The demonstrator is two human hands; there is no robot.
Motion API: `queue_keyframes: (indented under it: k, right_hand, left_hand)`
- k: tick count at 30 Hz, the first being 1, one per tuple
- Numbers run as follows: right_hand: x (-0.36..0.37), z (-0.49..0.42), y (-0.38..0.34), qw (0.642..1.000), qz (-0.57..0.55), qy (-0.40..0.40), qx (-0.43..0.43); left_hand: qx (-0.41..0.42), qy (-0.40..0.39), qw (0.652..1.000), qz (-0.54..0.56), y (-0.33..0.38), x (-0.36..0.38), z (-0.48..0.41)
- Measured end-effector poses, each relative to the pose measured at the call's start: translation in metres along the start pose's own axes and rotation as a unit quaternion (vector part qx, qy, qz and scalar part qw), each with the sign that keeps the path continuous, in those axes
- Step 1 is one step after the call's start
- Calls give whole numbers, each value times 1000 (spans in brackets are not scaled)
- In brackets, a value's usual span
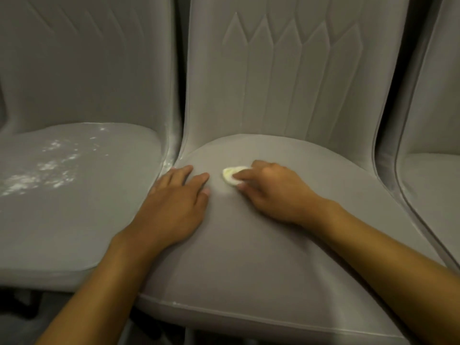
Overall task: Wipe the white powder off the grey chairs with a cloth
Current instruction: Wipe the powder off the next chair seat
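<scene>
Three grey upholstered chairs stand side by side. On the seat of the middle chair point(249, 245) my right hand point(271, 190) grips a small wadded yellowish-white cloth point(230, 175) and presses it to the fabric. A faint pale smudge lies just below the cloth. My left hand point(179, 202) rests flat on the same seat near its left edge, fingers straight. The left chair point(74, 220) has patches of white powder point(42, 170) scattered over its seat.
White powder dusts the seam point(170, 155) between the left and middle chairs. A third grey chair point(433, 185) shows partly at the right edge. Dark floor and chair bases lie below the seats at the bottom left.
</scene>
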State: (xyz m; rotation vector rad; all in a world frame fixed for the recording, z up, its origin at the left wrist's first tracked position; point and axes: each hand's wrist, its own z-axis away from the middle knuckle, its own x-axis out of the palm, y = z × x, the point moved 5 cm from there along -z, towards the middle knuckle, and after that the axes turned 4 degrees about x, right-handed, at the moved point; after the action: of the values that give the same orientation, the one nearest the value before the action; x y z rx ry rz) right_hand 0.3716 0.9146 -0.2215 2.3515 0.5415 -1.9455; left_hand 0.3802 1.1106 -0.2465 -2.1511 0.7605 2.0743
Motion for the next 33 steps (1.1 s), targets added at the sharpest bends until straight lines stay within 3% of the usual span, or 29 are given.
queue_keyframes:
  k: [2, 4, 6, 8, 10, 14, 18, 20, 23, 25, 30, 33]
  right_hand:
    - [-4, 16, -29, 993, -79, -37, -84]
    - [-8, 19, -29, 981, -136, -82, -110]
    - [-14, 3, -1, 992, -100, -33, -64]
    - [-19, -17, 37, 997, 47, 28, 53]
    - [-13, -24, 53, 989, 76, 16, 122]
    - [-3, 2, 2, 1000, -12, -17, -18]
    - [-7, 37, -52, 973, -130, -107, -157]
    - [-8, 27, -49, 974, -152, -86, -146]
    - [-4, -13, -21, 999, -35, 5, -30]
    - [5, -29, -21, 1000, -6, -16, 13]
    - [6, 19, -96, 986, -73, -66, -136]
    - [-3, 43, -107, 972, -97, -107, -184]
  left_hand:
    - [-1, 1, 1000, 15, -2, 0, -1]
    - [1, 0, 1000, 28, -3, 0, 0]
    - [6, 3, 1000, 28, -2, 0, 1]
    - [13, 5, 1000, 21, 0, 0, 1]
    - [22, 10, 999, 28, 0, 1, 0]
    - [60, 8, 994, 87, -18, -6, -5]
    - [96, 17, 989, 114, -34, -13, -2]
    - [86, 41, 990, 100, -38, -10, 0]
    - [48, 47, 997, 46, -38, -8, 3]
    - [36, 45, 998, 33, -39, -10, 5]
    - [48, 45, 993, 101, -44, -11, 5]
    - [44, 49, 989, 135, -46, -12, 3]
